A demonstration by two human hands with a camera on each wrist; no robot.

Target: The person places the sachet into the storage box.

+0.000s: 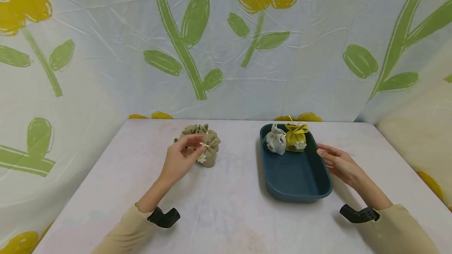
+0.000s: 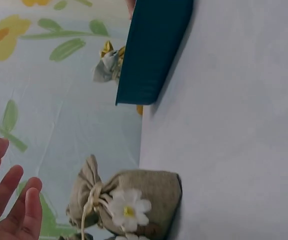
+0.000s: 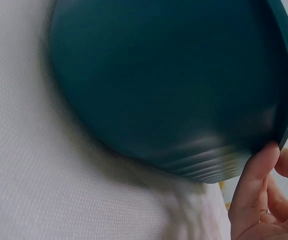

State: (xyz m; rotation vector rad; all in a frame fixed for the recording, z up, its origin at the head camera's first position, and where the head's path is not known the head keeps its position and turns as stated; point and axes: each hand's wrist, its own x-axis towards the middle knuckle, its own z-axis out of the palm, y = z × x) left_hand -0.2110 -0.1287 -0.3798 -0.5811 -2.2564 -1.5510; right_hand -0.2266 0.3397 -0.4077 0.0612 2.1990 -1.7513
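Note:
In the head view my left hand (image 1: 181, 159) is raised beside a cluster of tan drawstring pouches (image 1: 210, 150), its thumb and fingertips apart. The left wrist view shows a gap between that hand (image 2: 14, 205) and the nearest pouch (image 2: 149, 200), which has a white daisy and a cream cord. My right hand (image 1: 340, 164) touches the right side of a dark teal tray (image 1: 296, 198) with its fingertips. Close up, the fingertips (image 3: 266, 157) rest right at the tray's rim. A grey pouch (image 1: 276, 140) and a yellow pouch (image 1: 296, 137) sit at the tray's far end.
A white tablecloth (image 1: 226, 214) covers the table, which meets a flower-printed backdrop (image 1: 303, 50) at its far edge. Black wrist bands (image 1: 164, 218) sit at both sleeve cuffs.

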